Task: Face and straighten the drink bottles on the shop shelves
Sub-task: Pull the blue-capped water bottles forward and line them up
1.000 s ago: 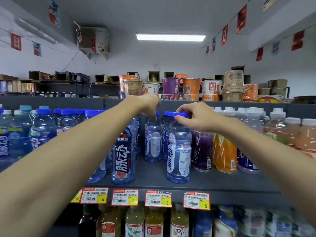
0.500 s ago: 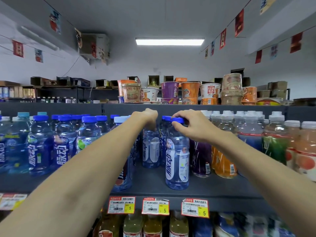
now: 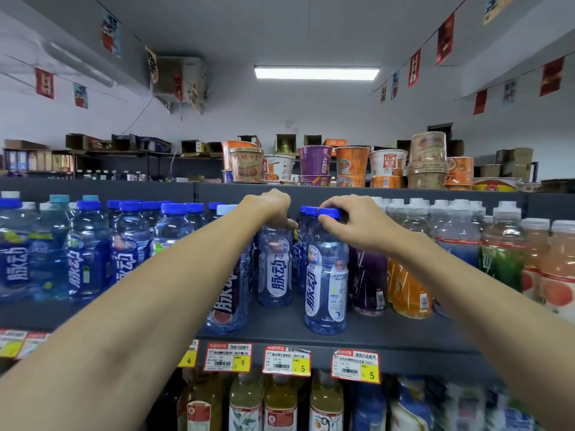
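Observation:
Two clear blue-capped drink bottles with white labels stand upright in the middle of the dark grey shelf [image 3: 389, 339]. My right hand [image 3: 351, 220] pinches the blue cap of the front bottle [image 3: 326, 287], which stands near the shelf's front edge. My left hand [image 3: 269, 208] grips the top of the bottle behind and to the left [image 3: 275, 272], covering its cap. Its label faces me. More blue-capped bottles [image 3: 87, 253] fill the shelf to the left.
A darker-labelled bottle [image 3: 228, 303] stands partly behind my left forearm. Purple, orange, green and pink drinks [image 3: 407, 290] line the right. Instant noodle cups [image 3: 314, 160] sit on the top shelf. Price tags [image 3: 286, 360] hang on the edge, with yellow drinks [image 3: 280, 405] below.
The view has shifted right and slightly down across the shelf. The bottle under my left hand has turned, its white label now facing me. My right hand stays on the front bottle's cap.

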`<state>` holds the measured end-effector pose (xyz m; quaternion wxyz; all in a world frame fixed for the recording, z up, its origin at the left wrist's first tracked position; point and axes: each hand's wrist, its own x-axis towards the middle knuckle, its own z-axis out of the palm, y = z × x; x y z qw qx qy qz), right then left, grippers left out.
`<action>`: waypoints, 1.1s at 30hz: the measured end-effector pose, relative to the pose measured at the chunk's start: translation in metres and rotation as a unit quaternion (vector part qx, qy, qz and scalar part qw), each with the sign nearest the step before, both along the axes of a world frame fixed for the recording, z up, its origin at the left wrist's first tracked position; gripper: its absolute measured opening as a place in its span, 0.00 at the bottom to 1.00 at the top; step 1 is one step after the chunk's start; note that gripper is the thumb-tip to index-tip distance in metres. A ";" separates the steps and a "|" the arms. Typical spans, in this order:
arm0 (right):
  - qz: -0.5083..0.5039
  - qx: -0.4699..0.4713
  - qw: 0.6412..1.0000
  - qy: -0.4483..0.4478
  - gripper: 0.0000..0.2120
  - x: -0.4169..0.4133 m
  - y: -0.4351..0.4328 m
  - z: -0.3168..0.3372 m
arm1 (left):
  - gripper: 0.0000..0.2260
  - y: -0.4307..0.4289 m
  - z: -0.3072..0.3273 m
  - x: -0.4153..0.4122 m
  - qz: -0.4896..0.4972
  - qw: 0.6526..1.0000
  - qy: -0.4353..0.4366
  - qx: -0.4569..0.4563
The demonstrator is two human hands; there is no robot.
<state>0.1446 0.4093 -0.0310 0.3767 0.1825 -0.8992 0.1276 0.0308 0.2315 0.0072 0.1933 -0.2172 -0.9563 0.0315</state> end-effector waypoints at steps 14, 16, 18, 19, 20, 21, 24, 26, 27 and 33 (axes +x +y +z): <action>0.006 0.004 1.000 0.004 0.11 -0.005 0.003 0.000 | 0.34 -0.003 0.003 0.014 -0.014 0.989 0.004 -0.145; 0.004 0.007 1.000 0.006 0.11 -0.005 0.003 0.000 | 0.33 -0.007 0.002 0.012 -0.024 0.991 0.010 -0.131; -0.001 0.005 1.000 0.005 0.11 -0.006 0.003 -0.001 | 0.33 -0.009 0.002 0.012 -0.030 0.992 0.014 -0.123; -0.001 0.002 1.000 0.006 0.11 -0.006 0.003 -0.001 | 0.34 -0.009 0.002 0.012 -0.033 0.992 0.014 -0.120; -0.001 -0.001 1.000 0.006 0.11 -0.005 0.003 -0.002 | 0.35 -0.010 0.003 0.013 -0.038 0.992 0.015 -0.116; 0.000 -0.003 1.000 0.006 0.11 -0.005 0.003 -0.002 | 0.36 -0.012 0.004 0.013 -0.043 0.992 0.016 -0.113; -0.005 -0.003 1.000 0.002 0.12 -0.004 0.002 -0.003 | 0.32 -0.018 0.008 0.013 -0.057 0.993 0.018 -0.101; -0.009 -0.003 1.000 0.000 0.13 -0.003 0.002 -0.002 | 0.28 -0.020 0.009 0.013 -0.060 0.994 0.015 -0.092; -0.010 -0.002 1.000 -0.001 0.13 -0.003 0.002 -0.002 | 0.27 -0.019 0.008 0.014 -0.058 0.994 0.015 -0.094; -0.016 -0.002 1.000 -0.005 0.13 -0.001 0.002 -0.005 | 0.26 -0.015 0.005 0.022 -0.047 0.991 0.030 -0.124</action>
